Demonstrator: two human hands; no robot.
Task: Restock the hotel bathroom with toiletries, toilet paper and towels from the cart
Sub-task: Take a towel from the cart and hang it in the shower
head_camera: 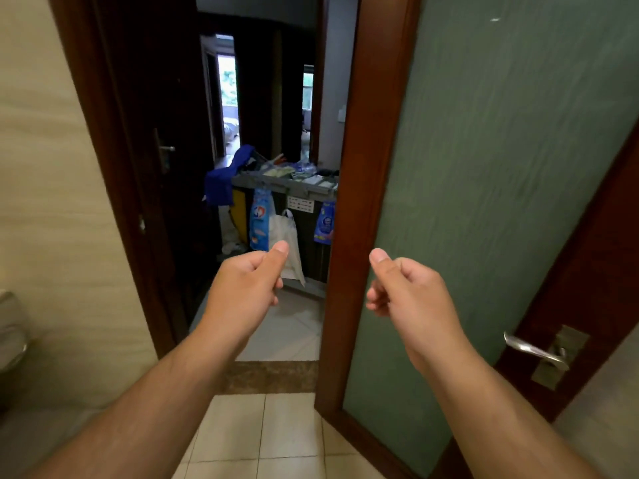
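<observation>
We stand on the pale tiled bathroom floor, looking out through a dark wooden doorway across a brown stone threshold. To our right the frosted glass door stands open in its wooden frame, its metal lever handle low on the far edge. At the left border a white fixture, perhaps the toilet, is cut off so far that we cannot be sure of it. Beyond the doorway the hall is dim, and a dark door on the left is hard to make out.

The housekeeping cart stands out there, well apart from us, its right end hidden behind the door frame. Its grey top tray holds small packets and bottles, too blurred for us to name. A blue cloth hangs over its left end, above something yellow. A blue pouch hangs from the front, a second blue pouch hangs further right, and a white plastic bag hangs between them. Both pouches carry printing and the cart bears a white label, but we cannot read any of it.

Our left hand and right hand are held out ahead, apart, each clenched with fingers curled into the palm and thumb laid forward, grasping nothing. The left hand partly covers the bag's lower edge
</observation>
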